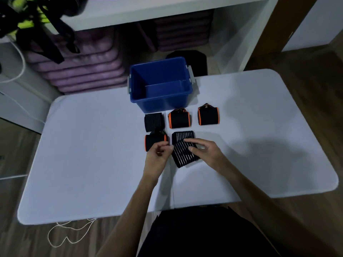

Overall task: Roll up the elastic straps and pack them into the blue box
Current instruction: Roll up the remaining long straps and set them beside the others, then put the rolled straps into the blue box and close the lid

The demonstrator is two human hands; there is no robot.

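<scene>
At frame centre, a black ribbed strap (182, 150) lies unrolled below the empty blue box (161, 86). Right hand (206, 152) presses it with straight fingers; left hand (159, 152) pinches its edge, fingertips blurred.

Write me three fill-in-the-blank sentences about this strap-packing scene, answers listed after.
1. The blue box holds ____ straps so far.
2. Three rolled straps have ____ edging, such as the rightmost one.
3. The right hand rests on the ____ strap while the left hand pinches its edge.

Answers: no; orange; striped
</scene>
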